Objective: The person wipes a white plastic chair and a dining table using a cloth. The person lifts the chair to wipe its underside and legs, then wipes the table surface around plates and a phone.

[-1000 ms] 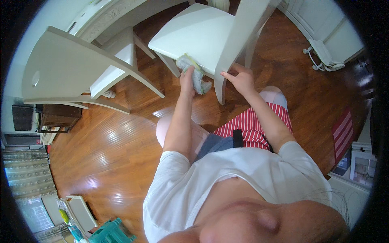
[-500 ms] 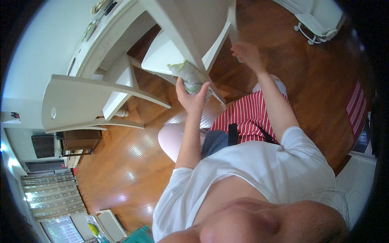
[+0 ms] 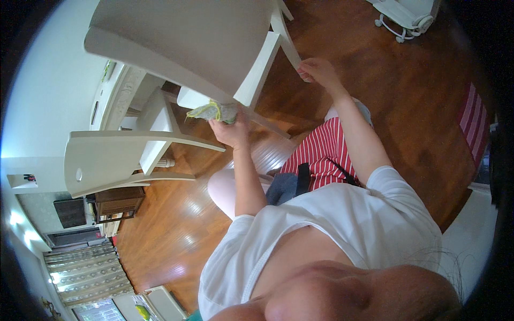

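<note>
A: From the head view, what is the left hand [image 3: 231, 130] doing?

B: It is closed around a crumpled grey cloth with a yellow-green edge [image 3: 212, 112], pressing it up against the underside of a white chair [image 3: 182, 48] that is tipped over in front of the person. The cloth sits just above the fingers, at the spot where the seat meets one of the chair's rails.

A: And the right hand [image 3: 317, 71]?

B: It is curled around a chair leg [image 3: 289, 49], gripping it near the lower end. That hand is well apart from the cloth, off to the right and a little higher in the picture.

A: So the cloth lies between the two hands?

B: No, it is in the left one alone; the right touches only the leg.

A: What else shows around them?

B: A second white chair [image 3: 112, 160] lies to the left, over the shiny wooden floor [image 3: 176, 235]. The person wears a white shirt [image 3: 342, 224] and red-and-white striped shorts [image 3: 321, 152], knees bent below the chair. A red striped rug [image 3: 474, 123] lies at the right edge, and a white appliance with a coiled cord [image 3: 404, 16] stands at the top right.
</note>
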{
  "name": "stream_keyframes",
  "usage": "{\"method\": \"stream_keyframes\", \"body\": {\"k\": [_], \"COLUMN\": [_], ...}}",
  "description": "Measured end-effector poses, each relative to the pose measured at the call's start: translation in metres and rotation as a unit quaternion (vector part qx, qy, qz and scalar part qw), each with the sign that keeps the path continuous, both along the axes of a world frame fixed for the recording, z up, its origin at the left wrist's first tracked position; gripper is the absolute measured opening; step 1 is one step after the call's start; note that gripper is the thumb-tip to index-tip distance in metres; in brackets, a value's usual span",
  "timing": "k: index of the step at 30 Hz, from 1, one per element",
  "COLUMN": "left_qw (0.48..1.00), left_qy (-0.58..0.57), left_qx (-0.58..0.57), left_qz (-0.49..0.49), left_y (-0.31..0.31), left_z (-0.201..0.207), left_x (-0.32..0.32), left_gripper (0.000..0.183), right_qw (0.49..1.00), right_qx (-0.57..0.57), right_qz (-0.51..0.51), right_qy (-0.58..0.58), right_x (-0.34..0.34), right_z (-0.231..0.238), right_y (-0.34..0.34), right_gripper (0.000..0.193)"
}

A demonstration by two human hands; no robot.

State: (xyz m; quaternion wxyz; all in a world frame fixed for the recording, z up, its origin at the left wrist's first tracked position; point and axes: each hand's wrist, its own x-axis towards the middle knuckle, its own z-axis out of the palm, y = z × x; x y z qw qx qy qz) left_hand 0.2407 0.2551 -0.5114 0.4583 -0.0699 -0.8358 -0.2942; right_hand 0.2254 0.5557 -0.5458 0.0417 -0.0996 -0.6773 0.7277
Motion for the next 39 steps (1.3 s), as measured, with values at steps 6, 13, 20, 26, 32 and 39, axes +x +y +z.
{"method": "stream_keyframes", "body": {"k": [6, 13, 20, 26, 32, 39], "left_qw": [0.994, 0.976, 0.956, 0.947, 0.958, 0.948], "left_qy": [-0.044, -0.099, -0.137, -0.137, -0.09, -0.108], "left_qx": [0.087, 0.116, 0.122, 0.159, 0.119, 0.102], "left_qz": [0.05, 0.158, 0.23, 0.245, 0.243, 0.281], "left_y": [-0.039, -0.084, -0.135, -0.166, -0.165, -0.175], "left_z": [-0.002, 0.006, 0.014, 0.014, 0.028, 0.04], "left_x": [-0.01, -0.02, -0.051, -0.071, -0.073, -0.076], "left_gripper": [0.07, 0.065, 0.06, 0.059, 0.062, 0.06], "right_qw": [0.997, 0.999, 0.994, 0.996, 0.944, 0.883], "right_qx": [0.068, 0.048, 0.112, 0.075, 0.202, 0.365], "right_qz": [-0.02, -0.022, 0.015, 0.036, -0.04, -0.039], "right_qy": [-0.028, 0.009, -0.007, -0.004, 0.258, 0.293], "right_x": [-0.007, -0.005, -0.008, -0.028, -0.09, -0.159], "right_z": [-0.001, -0.009, -0.008, -0.01, 0.03, 0.128], "right_y": [0.0, -0.008, -0.016, -0.013, -0.024, -0.072], "right_gripper": [0.022, 0.019, 0.02, 0.025, 0.035, 0.069]}}
